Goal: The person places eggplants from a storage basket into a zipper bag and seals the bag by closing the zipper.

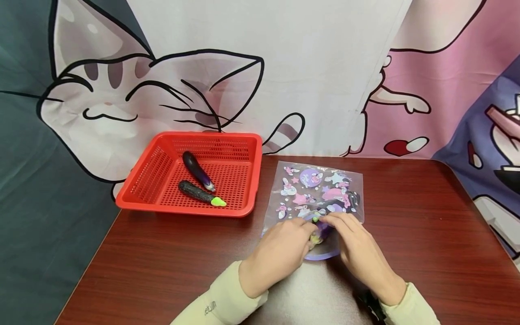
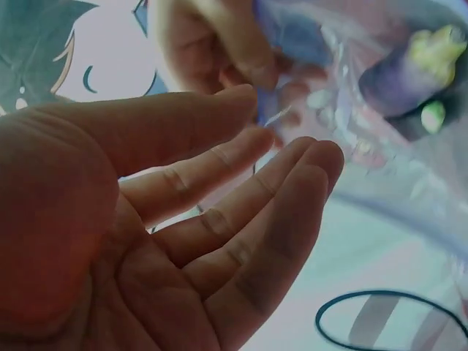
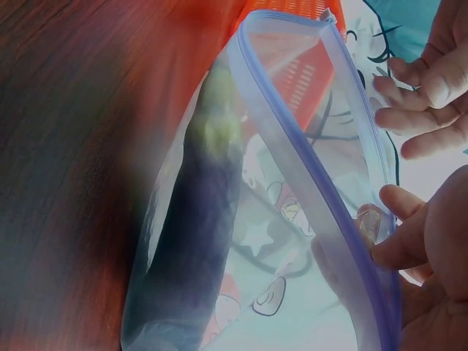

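A clear zip bag (image 1: 273,205) with cartoon prints and a purple zip edge lies on the table, its mouth towards me. Inside is a purple eggplant (image 2: 395,80) with a yellow-green cap; beside it shows the green stem tip (image 2: 433,115) of another, whose body is mostly hidden. My right hand (image 1: 359,246) pinches the bag's zip edge (image 3: 322,172) between thumb and fingers, and the mouth gapes in the right wrist view. Near the mouth's left side is my left hand (image 1: 282,243); its fingers (image 2: 219,227) are loosely extended and hold nothing in the left wrist view.
A red plastic basket (image 1: 253,180) stands at the back left of the brown table (image 1: 162,253). In it lie a glossy dark eggplant (image 1: 196,169) and a black one (image 1: 197,192) with a bright green stem. A cartoon cloth (image 1: 325,67) hangs behind the table.
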The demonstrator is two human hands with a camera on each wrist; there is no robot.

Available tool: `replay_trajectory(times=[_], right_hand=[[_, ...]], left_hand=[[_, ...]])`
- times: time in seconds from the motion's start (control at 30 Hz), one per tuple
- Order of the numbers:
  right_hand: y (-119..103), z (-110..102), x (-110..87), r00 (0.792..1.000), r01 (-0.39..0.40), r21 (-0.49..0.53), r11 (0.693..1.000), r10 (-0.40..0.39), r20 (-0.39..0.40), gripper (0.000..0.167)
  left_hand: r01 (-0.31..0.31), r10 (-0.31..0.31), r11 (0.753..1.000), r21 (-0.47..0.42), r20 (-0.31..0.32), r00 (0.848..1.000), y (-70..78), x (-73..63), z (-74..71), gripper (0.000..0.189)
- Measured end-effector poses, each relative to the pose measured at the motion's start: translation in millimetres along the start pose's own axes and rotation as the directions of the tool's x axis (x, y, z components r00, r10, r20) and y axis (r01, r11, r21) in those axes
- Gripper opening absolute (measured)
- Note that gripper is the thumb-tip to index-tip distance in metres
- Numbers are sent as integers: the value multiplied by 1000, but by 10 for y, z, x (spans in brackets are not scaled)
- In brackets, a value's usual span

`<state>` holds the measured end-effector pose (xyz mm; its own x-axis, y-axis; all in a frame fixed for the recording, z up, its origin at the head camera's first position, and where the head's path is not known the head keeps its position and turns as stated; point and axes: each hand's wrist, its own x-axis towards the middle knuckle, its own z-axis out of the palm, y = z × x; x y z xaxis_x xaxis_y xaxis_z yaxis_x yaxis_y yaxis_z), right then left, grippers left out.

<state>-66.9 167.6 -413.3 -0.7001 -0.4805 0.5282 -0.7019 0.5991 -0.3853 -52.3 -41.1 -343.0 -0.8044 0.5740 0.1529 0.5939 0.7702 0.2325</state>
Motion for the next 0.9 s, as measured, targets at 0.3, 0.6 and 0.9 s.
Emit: replay_trajectory(times=[0.3,0.6,0.9], right_hand=[[3,-2,3,1000,9,0,1000,-9,-4,43],[-2,9,11,999,28,-4,1000,-28,-21,42],[2,33,6,999,38,-5,999,-38,-37,50]], left_hand=[[81,-85,995,-62,-54,995,-259,-13,-264,25],[229,-244,964,-133,-114,963,-636,13,-506,30],[328,-342,939,-108,-166,925,-1044,50,-567,31]])
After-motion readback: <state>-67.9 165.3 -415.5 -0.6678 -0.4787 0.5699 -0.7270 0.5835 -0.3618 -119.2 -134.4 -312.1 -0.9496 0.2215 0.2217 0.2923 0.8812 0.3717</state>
